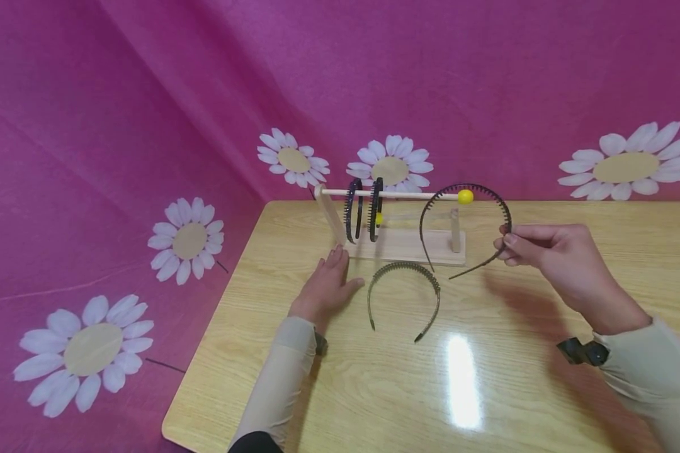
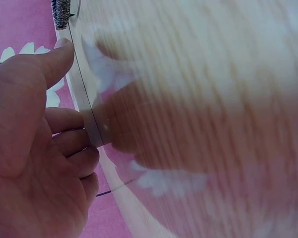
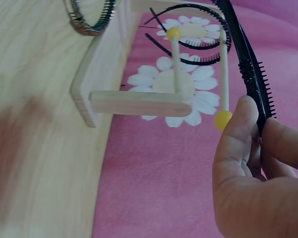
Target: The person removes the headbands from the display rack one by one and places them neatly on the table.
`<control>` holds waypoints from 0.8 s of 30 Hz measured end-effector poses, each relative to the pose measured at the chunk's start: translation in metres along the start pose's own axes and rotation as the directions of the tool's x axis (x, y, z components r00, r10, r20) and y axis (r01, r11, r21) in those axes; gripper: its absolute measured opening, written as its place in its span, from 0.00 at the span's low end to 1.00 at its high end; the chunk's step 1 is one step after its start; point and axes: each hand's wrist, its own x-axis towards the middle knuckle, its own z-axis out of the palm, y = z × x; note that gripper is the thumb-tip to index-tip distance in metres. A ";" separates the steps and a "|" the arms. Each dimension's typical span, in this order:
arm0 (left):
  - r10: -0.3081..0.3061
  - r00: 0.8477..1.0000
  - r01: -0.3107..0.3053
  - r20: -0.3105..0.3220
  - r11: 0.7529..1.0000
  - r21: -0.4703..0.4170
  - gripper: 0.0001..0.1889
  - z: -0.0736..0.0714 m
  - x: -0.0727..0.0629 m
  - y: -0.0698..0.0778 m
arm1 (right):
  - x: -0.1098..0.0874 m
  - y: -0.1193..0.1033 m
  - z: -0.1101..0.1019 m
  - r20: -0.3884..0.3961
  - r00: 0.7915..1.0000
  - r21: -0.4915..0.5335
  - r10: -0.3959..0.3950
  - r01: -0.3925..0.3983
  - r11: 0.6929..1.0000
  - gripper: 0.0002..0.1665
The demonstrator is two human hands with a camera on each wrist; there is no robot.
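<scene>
My right hand (image 1: 566, 267) pinches a black toothed headband (image 3: 248, 69) by one side, between thumb and fingers. Its arch stands upright, and in the head view it overlaps the yellow knob (image 1: 466, 197) at the end of a wooden rack's upper rod (image 1: 408, 195). Two dark headbands, one left (image 1: 349, 214) and one right (image 1: 372, 214), hang on that rod. My left hand (image 1: 324, 286) has its fingertips at the left end of the rack's base (image 1: 408, 249), thumb spread. Between the hands a brownish headband (image 1: 405, 265) lies on the table.
A lower rod with its own yellow knob (image 3: 174, 33) runs from the rack's short post (image 3: 139, 102). The wooden table (image 1: 515, 390) ends close behind the rack at a pink cloth (image 1: 487, 94) with printed daisies. The table's left edge runs beside my left arm.
</scene>
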 end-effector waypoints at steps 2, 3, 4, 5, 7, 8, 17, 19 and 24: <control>0.004 1.000 -0.004 -0.002 1.000 0.000 0.44 0.000 0.000 0.000 | -0.003 0.003 -0.003 -0.007 1.000 -0.069 0.017 -0.017 0.997 0.08; 0.007 1.000 -0.007 -0.003 1.000 -0.001 0.44 0.000 0.000 0.000 | -0.005 0.004 -0.004 -0.009 1.000 -0.103 0.029 -0.030 0.994 0.08; 0.008 1.000 -0.008 -0.002 1.000 -0.002 0.44 0.000 0.000 0.000 | -0.006 0.006 -0.005 -0.009 0.999 -0.115 0.035 -0.036 0.993 0.08; 0.009 1.000 -0.009 -0.002 1.000 -0.001 0.44 0.000 0.000 0.000 | -0.007 0.008 -0.007 -0.001 0.999 -0.108 0.040 -0.040 0.993 0.08; 0.009 1.000 -0.009 -0.002 1.000 0.001 0.44 -0.001 0.000 0.000 | -0.009 0.011 -0.010 0.007 0.998 -0.074 0.059 -0.058 0.996 0.08; 0.008 1.000 -0.008 0.000 1.000 0.002 0.44 -0.001 0.000 0.000 | -0.010 0.013 -0.011 0.011 0.998 -0.047 0.064 -0.064 0.997 0.08; -0.001 1.000 0.001 0.008 1.000 0.000 0.44 -0.001 0.000 0.001 | -0.017 0.033 -0.022 0.067 0.991 0.085 0.113 -0.118 0.989 0.12; 0.001 1.000 -0.001 0.009 1.000 -0.001 0.44 -0.001 0.000 0.001 | -0.018 0.038 -0.024 0.070 0.987 0.042 0.143 -0.146 0.988 0.12; -0.001 1.000 0.002 0.015 1.000 -0.006 0.44 -0.001 -0.001 0.000 | -0.021 0.054 -0.027 0.082 0.974 -0.033 0.211 -0.209 0.977 0.13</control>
